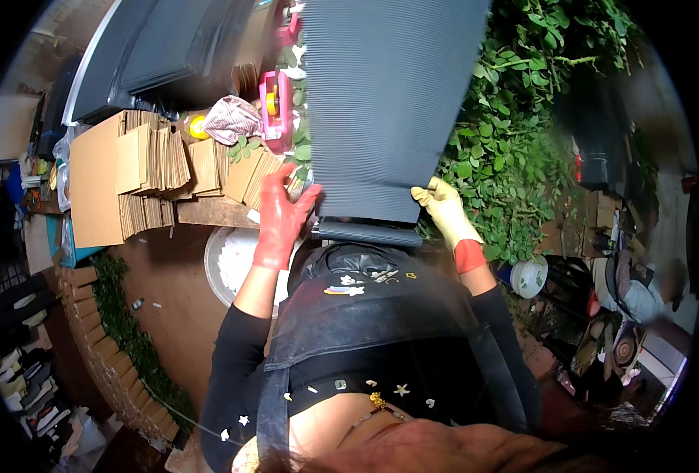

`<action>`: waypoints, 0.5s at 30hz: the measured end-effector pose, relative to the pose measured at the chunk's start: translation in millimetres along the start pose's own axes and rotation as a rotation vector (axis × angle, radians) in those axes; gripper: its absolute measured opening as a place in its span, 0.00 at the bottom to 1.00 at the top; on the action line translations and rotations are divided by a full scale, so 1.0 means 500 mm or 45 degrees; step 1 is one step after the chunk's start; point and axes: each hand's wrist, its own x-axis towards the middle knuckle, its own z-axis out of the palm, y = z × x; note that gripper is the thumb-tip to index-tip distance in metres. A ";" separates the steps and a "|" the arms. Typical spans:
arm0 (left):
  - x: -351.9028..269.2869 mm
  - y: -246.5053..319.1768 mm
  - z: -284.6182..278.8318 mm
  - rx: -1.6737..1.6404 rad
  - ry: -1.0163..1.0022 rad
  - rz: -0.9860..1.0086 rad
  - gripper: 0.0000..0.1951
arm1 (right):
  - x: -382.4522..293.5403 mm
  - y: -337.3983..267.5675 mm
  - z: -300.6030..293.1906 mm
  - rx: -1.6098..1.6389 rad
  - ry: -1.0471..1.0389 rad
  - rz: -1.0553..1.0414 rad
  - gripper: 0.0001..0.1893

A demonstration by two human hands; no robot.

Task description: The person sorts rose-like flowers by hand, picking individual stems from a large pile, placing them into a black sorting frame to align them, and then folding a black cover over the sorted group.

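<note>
A long dark grey corrugated sheet (385, 118) stretches away in front of me, its near end close to my apron (355, 319). Below that end lies a narrow dark ribbed strip (373, 233); whether it joins the sheet cannot be told. My left hand (282, 213), in a red rubber glove, is at the sheet's left edge with thumb and fingers spread. Its thumb tip meets or nearly meets that edge. On the opposite side my right hand (445, 210), in a pale yellow glove with a red cuff, pinches the sheet's right edge.
Leafy green stems (497, 154) are heaped at right. At left are cut cardboard pieces (154, 159), a pink tape dispenser (276, 112), a striped cloth (234, 120) and stacked dark sheets (166, 47). A round tub (212, 260) holds white scraps. A person (639, 290) is at far right.
</note>
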 end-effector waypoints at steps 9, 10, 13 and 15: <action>0.051 -0.139 0.106 0.157 -0.837 -0.515 0.23 | -0.015 -0.108 -0.018 -1.516 -0.312 -0.206 0.19; 0.059 -0.143 0.108 0.215 -0.905 -0.555 0.23 | -0.002 -0.114 0.000 -1.219 -0.462 -0.164 0.16; 0.086 -0.111 0.106 0.601 -1.015 -0.311 0.23 | 0.056 -0.012 0.058 -1.199 -0.617 -0.732 0.15; 0.095 -0.091 0.103 0.984 -1.021 0.029 0.23 | 0.069 0.017 0.086 -1.400 -0.768 -0.697 0.16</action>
